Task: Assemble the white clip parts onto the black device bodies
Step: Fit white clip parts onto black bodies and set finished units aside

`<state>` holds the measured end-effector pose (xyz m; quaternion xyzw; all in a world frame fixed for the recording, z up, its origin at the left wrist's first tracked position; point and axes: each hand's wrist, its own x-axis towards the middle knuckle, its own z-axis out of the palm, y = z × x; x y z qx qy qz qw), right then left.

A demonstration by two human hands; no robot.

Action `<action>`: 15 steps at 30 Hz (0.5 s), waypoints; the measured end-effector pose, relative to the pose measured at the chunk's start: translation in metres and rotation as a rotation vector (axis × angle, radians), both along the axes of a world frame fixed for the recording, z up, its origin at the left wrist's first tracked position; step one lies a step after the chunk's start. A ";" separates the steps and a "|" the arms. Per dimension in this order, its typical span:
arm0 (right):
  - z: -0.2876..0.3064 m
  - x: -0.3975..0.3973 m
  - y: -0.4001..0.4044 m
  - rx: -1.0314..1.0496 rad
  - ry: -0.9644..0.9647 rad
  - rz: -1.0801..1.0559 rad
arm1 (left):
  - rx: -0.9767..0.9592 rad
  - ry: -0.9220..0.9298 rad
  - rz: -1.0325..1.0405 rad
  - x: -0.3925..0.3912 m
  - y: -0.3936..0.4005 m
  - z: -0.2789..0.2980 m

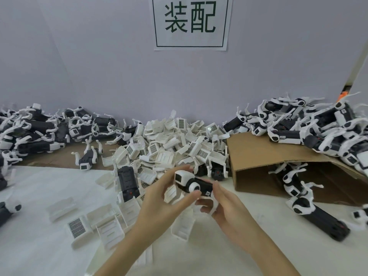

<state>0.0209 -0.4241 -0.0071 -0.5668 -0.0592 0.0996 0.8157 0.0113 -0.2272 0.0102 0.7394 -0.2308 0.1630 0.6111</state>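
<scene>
Between both hands [199, 198], black device body [194, 185]

A white paper sign [190, 22] on the wall [99, 66] bears two large dark characters, 装配, inside a thin rectangular border; small labels on the device bodies are too blurred to read

A single wide-angle head-worn camera looks forward and down, close over the white worktop [35, 246], facing a grey wall [99, 66] bearing a paper sign [191, 22].
</scene>
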 end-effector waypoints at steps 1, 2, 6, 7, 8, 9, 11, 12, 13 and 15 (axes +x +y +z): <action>-0.001 0.000 0.000 0.036 0.047 0.017 | -0.035 0.037 -0.026 -0.001 0.000 0.002; -0.001 0.000 0.000 0.057 0.095 0.032 | -0.063 0.069 -0.050 -0.001 0.000 0.003; -0.001 0.002 0.002 0.139 0.189 0.047 | -0.125 0.135 -0.096 -0.004 -0.003 0.005; 0.000 0.002 0.002 0.176 0.180 0.028 | -0.132 0.154 -0.091 -0.004 -0.004 0.005; 0.000 0.002 0.002 0.219 0.157 -0.001 | -0.132 0.174 -0.075 -0.004 -0.004 0.005; 0.001 0.002 0.002 0.254 0.116 -0.037 | -0.120 0.198 -0.052 -0.003 -0.003 0.004; 0.004 0.002 0.002 0.247 -0.001 -0.098 | -0.052 0.266 -0.017 -0.001 0.001 0.003; 0.004 0.001 0.002 0.206 -0.059 -0.110 | -0.013 0.300 -0.029 -0.001 0.003 0.002; 0.004 0.000 0.002 0.153 -0.113 -0.106 | 0.025 0.302 -0.044 0.000 0.003 -0.001; 0.002 -0.002 0.001 -0.014 -0.221 -0.080 | 0.105 0.195 -0.001 0.002 0.005 -0.007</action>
